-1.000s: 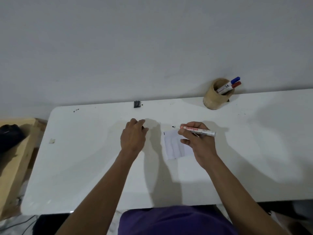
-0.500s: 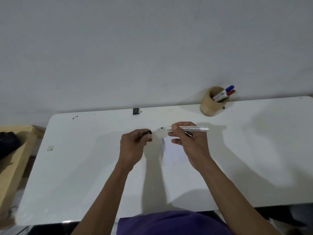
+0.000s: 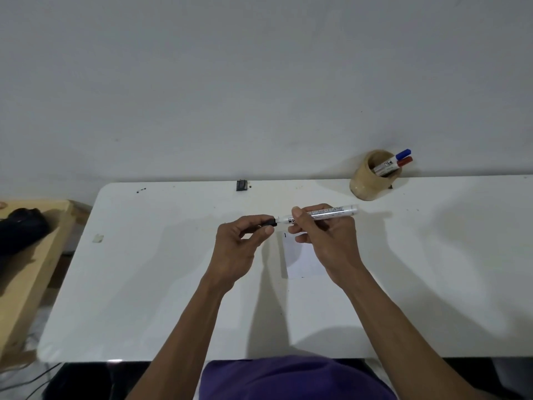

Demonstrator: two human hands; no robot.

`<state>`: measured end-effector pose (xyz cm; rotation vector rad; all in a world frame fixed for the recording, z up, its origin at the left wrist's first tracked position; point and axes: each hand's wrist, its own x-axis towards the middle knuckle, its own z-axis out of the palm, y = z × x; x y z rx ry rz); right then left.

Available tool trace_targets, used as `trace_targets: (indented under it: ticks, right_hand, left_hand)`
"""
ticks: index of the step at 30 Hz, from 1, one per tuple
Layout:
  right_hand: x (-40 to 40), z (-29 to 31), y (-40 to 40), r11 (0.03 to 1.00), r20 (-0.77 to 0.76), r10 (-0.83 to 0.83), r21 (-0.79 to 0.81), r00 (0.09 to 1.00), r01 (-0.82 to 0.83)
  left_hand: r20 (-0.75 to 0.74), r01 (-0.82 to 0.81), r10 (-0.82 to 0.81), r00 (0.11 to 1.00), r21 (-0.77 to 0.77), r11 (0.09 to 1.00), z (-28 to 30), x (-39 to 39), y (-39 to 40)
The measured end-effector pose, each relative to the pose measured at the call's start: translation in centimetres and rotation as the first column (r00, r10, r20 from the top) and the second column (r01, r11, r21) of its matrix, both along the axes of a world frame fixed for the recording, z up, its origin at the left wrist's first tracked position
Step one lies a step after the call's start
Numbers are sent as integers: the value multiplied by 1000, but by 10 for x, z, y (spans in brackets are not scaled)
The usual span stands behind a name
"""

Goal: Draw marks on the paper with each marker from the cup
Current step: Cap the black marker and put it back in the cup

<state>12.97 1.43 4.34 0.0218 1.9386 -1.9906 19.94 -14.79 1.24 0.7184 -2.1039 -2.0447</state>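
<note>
My right hand (image 3: 326, 241) grips a white-barrelled marker (image 3: 331, 212) held level above the table, tip end pointing left. My left hand (image 3: 242, 243) pinches the black cap (image 3: 269, 222) against the marker's tip end; whether the cap is fully seated I cannot tell. Below the hands lies a small sheet of white paper (image 3: 305, 262) with a short black mark near its top left corner. At the back right stands a tan wooden cup (image 3: 364, 183) holding a blue-capped marker (image 3: 399, 156) and a red-capped marker (image 3: 402, 163).
The white table (image 3: 144, 284) meets a grey wall behind. A small black object (image 3: 241, 185) lies near the back edge. A scrap of tape (image 3: 98, 238) sits at the left. A wooden bench (image 3: 31, 269) with a dark bag (image 3: 20, 229) stands left of the table.
My left hand picked up the black cap from the table and brought it to the marker's tip. My right hand lifted the marker off the paper and held it level.
</note>
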Motion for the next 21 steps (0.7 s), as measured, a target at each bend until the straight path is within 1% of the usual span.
trace_targets:
  ticks: [6, 9, 11, 13, 15, 17, 19, 20, 21]
  right_hand:
    - [0, 3, 10, 1000, 8, 28, 5, 1000, -28]
    - [3, 7, 21, 1000, -2, 11, -4, 1000, -11]
    - [1, 12, 25, 999, 9, -3, -33, 1000, 4]
    - [-1, 11, 28, 1000, 14, 4, -26, 1000, -4]
    - [-8, 17, 41, 1000, 17, -29, -4, 999, 29]
    - [-10, 18, 47, 996, 85, -44, -71, 995, 50]
    - [-10, 17, 51, 979, 150, -118, -149, 982, 140]
    - [-11, 17, 53, 969, 155, -159, -165, 975, 185]
    - [-12, 17, 57, 970, 129, -183, -139, 975, 201]
  left_hand:
    - [-13, 70, -70, 997, -25, 997, 1, -6, 9]
    - [-39, 164, -166, 985, -44, 985, 12, -12, 19]
    - [-57, 163, -165, 985, -39, 986, 11, -16, 24]
    - [-51, 158, -160, 986, -40, 987, 18, -20, 28]
    - [-56, 220, -220, 974, -1, 975, 16, -34, 37]
    - [-23, 236, -237, 971, -43, 971, 16, -33, 38]
    - [-5, 242, -243, 970, -59, 968, 16, -30, 33]
    - [6, 246, -246, 969, -61, 967, 13, -28, 27]
    - [15, 249, -249, 968, -69, 966, 12, -27, 23]
